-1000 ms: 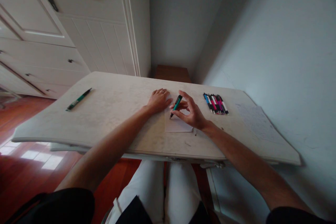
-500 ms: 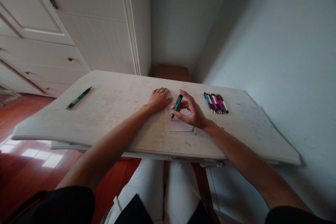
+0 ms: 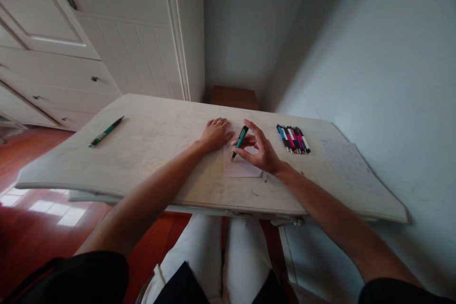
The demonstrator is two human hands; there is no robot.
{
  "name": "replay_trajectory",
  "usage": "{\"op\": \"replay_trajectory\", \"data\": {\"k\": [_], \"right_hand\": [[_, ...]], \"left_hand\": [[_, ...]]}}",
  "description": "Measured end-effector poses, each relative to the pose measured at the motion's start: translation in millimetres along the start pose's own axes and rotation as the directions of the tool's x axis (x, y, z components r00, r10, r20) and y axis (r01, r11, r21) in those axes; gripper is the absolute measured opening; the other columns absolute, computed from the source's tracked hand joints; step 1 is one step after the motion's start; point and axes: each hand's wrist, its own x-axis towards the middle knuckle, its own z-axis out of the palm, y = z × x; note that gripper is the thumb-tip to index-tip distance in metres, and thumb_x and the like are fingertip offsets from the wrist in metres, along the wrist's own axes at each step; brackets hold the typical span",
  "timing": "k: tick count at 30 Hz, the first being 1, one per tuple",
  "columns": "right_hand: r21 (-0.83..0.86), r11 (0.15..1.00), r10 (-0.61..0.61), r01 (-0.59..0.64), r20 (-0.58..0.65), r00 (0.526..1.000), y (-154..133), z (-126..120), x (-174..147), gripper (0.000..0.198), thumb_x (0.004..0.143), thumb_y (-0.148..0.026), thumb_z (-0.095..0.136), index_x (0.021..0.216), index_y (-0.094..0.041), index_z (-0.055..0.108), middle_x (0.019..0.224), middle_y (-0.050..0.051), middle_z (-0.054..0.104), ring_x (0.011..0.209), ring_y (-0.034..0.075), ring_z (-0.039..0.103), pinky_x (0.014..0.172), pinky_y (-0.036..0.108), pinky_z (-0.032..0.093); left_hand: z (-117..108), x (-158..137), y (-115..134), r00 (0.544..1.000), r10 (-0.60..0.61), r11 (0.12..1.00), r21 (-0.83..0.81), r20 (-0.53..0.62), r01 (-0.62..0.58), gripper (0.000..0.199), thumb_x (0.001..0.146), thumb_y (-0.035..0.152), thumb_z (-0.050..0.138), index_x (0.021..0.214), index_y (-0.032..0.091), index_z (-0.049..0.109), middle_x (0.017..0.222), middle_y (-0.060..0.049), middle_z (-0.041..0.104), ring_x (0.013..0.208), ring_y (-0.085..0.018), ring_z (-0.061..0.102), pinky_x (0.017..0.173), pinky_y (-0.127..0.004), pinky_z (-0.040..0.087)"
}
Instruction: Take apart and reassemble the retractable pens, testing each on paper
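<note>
Between the thumb and fingers of my right hand [image 3: 261, 149] is a green and black pen [image 3: 241, 138], tilted with its tip down at the paper. The white sheet of paper [image 3: 242, 169] lies in front of me, partly covered by both hands. My left hand [image 3: 215, 133] rests flat at the paper's upper left edge, fingers stretched out, a ring on one finger. Whether the pen tip touches the paper is too small to tell.
A row of several colourful pens [image 3: 293, 139] lies right of my right hand. Another green pen [image 3: 107, 132] is at the table's left. A sheet with writing [image 3: 351, 164] lies at the right end of the white table [image 3: 149, 137]. A wall and a white cabinet [image 3: 142, 57] stand close by.
The pen tip in my right hand has shifted very slightly to the left and up over the paper. My left hand stays in place.
</note>
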Motion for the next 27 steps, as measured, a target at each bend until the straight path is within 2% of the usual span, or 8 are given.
{"op": "replay_trajectory", "data": {"k": [7,18,27], "right_hand": [[-0.022,1.000,-0.003,0.003,-0.004,1.000,0.3,-0.9,0.5,0.078,0.089,-0.024,0.065,0.150,-0.028,0.017,0.107,0.007,0.070,0.084,0.018,0.071,0.082,0.039,0.064],[-0.046,0.998,0.031,-0.030,0.006,1.000,0.3,-1.4,-0.2,0.076,0.091,-0.029,0.062,0.150,-0.029,0.015,0.108,0.008,0.069,0.088,0.020,0.071,0.085,0.041,0.063],[-0.050,0.998,0.042,-0.042,-0.010,0.999,0.4,-1.0,-0.1,0.078,0.089,-0.028,0.064,0.151,-0.029,0.016,0.109,0.008,0.069,0.088,0.019,0.071,0.086,0.039,0.062]], "left_hand": [[-1.7,-1.2,1.1,1.000,0.006,1.000,0.012,-0.004,-0.006,0.036,0.095,0.039,0.043,0.121,0.017,0.056,0.136,-0.012,0.055,0.129,-0.026,0.045,0.108,-0.041,0.032],[-3.0,-1.5,2.0,1.000,-0.001,1.000,0.015,-0.002,0.001,0.035,0.095,0.040,0.044,0.120,0.019,0.057,0.135,-0.011,0.055,0.128,-0.026,0.046,0.107,-0.040,0.033],[0.3,-0.7,0.0,1.000,-0.001,1.000,0.017,-0.003,0.001,0.037,0.095,0.041,0.045,0.122,0.019,0.056,0.135,-0.011,0.055,0.129,-0.025,0.046,0.108,-0.039,0.031]]}}
